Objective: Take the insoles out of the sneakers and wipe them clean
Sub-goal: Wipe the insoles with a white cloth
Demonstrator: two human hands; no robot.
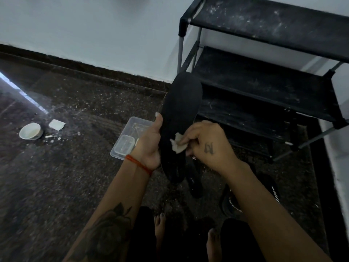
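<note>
A black insole (181, 110) stands upright in mid-air, toe end up. My left hand (150, 143) grips its left edge, thumb on the front face. My right hand (207, 141) presses a small white crumpled wipe (177, 143) against the insole's lower middle. Below the hands a second dark insole or shoe part (194, 180) lies on the floor. A black sneaker with white markings (232, 201) sits on the floor at the lower right, partly hidden by my right forearm.
A dusty black shoe rack (264, 76) stands at the right against the wall. A clear plastic tray (132, 133) lies on the dark floor behind my left hand. A white bowl (30, 131) and a white square wipe (56, 124) sit far left. Bare feet (160, 227) show below.
</note>
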